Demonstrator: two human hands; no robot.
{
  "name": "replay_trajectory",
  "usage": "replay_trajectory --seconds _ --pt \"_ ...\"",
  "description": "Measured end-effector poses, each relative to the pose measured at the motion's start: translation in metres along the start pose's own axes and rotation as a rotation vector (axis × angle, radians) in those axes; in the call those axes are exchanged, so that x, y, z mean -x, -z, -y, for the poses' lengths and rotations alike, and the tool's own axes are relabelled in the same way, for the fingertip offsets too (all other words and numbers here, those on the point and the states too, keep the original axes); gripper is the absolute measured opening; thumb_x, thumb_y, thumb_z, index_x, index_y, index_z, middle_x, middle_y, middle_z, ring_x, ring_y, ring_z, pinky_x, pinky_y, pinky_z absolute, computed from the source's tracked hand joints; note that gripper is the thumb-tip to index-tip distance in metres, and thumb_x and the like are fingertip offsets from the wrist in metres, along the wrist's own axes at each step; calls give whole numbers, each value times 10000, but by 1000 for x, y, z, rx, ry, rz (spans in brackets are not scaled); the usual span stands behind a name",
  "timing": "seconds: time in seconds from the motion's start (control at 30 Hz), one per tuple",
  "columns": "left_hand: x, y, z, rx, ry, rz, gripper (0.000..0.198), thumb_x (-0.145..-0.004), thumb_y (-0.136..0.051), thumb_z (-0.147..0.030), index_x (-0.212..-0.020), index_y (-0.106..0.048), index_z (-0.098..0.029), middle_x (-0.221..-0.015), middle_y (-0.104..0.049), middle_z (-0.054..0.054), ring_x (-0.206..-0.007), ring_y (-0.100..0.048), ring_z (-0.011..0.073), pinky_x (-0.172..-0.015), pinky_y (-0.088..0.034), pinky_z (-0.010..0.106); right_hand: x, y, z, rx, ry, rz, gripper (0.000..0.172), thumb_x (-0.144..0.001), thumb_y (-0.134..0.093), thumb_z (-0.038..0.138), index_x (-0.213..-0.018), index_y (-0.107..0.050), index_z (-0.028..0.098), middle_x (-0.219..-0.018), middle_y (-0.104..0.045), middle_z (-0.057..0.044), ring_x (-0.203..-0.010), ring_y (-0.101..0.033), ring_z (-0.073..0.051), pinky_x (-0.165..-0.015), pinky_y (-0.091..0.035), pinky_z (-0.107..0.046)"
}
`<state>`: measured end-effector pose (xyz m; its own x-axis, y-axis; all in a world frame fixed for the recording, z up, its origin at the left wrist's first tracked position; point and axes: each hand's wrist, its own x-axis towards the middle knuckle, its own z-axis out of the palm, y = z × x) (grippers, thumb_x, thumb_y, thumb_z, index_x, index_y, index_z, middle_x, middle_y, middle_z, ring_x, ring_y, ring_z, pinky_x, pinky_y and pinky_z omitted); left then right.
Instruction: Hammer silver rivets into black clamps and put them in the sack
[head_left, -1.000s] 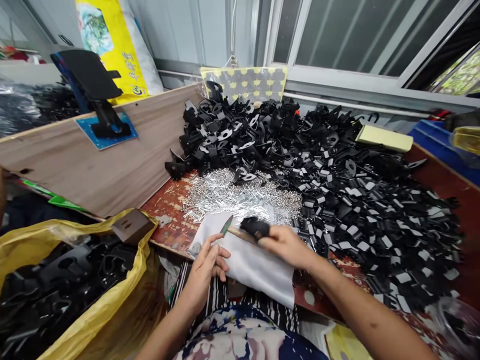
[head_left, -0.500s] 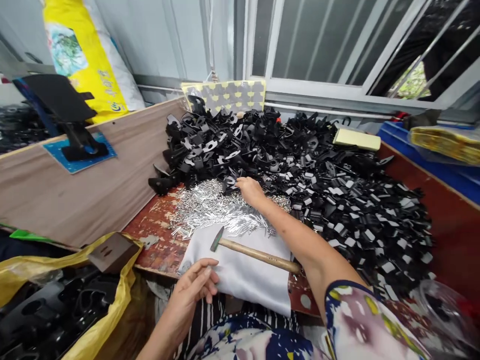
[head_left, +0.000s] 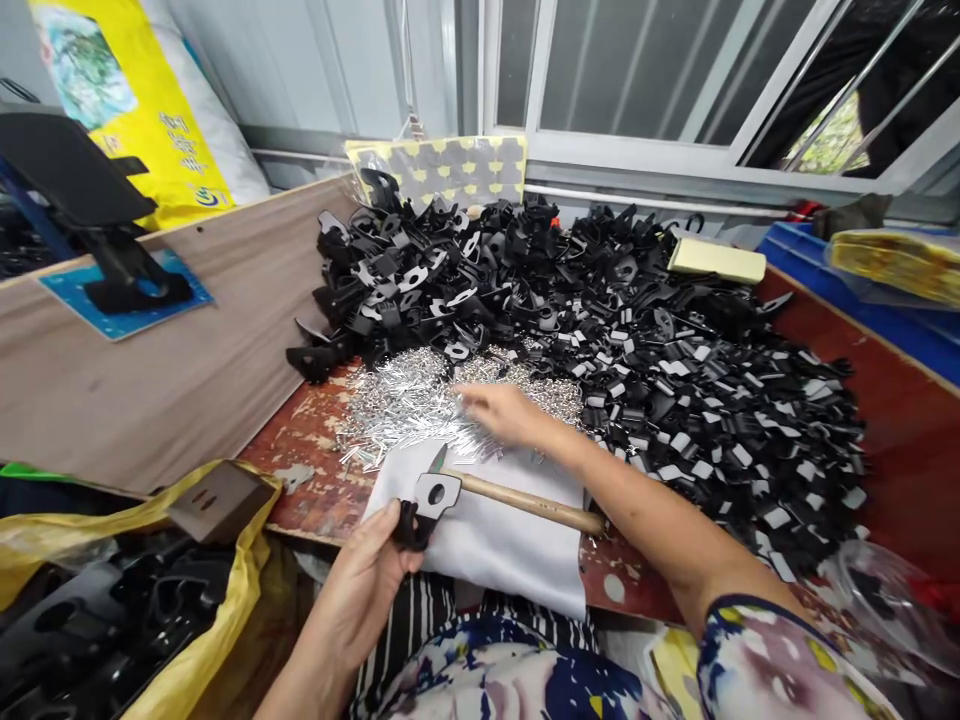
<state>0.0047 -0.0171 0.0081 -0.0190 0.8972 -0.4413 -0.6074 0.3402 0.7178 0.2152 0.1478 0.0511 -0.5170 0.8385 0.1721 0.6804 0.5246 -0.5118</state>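
Note:
Between the thumb and fingers of my left hand (head_left: 371,565) is a black plastic clip (head_left: 448,490) with a round hole in its flat grey-topped face. It is held just above the near edge of the grey cloth (head_left: 510,560). My right hand (head_left: 506,412) reaches over the heap of shiny metal pins (head_left: 409,400), fingertips drawn together at the pins; whether a pin is between them cannot be made out. A hammer (head_left: 525,502) with a wooden handle lies on the cloth, its head partly behind the clip.
Black plastic parts (head_left: 720,400) are heaped across the back and right of the worn red table (head_left: 300,440). A wooden board (head_left: 150,380) walls the left side. Below it sits a yellow bag (head_left: 247,590) of black parts. A clear plastic tub (head_left: 892,610) stands at right.
A black clip from the pile is now in my left hand, which was empty. My right hand has moved from the black parts down and left to the pins. The view has shifted slightly.

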Motion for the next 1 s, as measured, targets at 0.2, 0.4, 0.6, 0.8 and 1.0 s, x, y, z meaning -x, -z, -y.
replay_trajectory --seconds 0.2,0.4,0.6,0.8,1.0 --pt "12 -5 -1 -65 20 33 316 -710 -921 -373 -883 -788 -144 -907 -688 70 -766 -579 162 -578 -532 229 -86 23 -64 158 -327 -167 234 -901 -691 226 -1116 -746 150 -1161 -728 -160 -1154 -647 -282 -1042 -472 -398" --pt "18 -1 -2 -191 43 46 349 -652 -955 -403 -799 -791 -132 -817 -643 37 -657 -509 107 -563 -534 206 -56 33 -74 121 -331 -299 315 -874 -560 99 -1131 -725 175 -1135 -737 -113 -1086 -656 -247 -999 -474 -355" --pt "13 -24 -1 -266 4 108 291 -664 -947 -377 -817 -814 -168 -963 -652 45 -741 -553 126 -612 -584 221 41 17 -28 -376 -177 -309 309 -870 -570 208 -1141 -716 212 -951 -759 -21 -836 -700 -168 -829 -574 -336" --pt "10 -64 4 -217 -35 194 282 -623 -961 -377 -765 -813 -184 -884 -633 26 -679 -574 116 -597 -595 226 105 -17 31 -360 45 -439 164 -894 -633 193 -960 -757 279 -890 -770 20 -859 -712 -187 -1200 -331 -605" --pt "11 -68 10 -207 -73 215 252 -667 -936 -376 -774 -812 -185 -898 -651 28 -601 -581 92 -572 -573 218 117 -27 46 -294 133 -517 269 -919 -578 147 -1018 -752 326 -870 -762 25 -821 -708 -201 -1222 -274 -642"
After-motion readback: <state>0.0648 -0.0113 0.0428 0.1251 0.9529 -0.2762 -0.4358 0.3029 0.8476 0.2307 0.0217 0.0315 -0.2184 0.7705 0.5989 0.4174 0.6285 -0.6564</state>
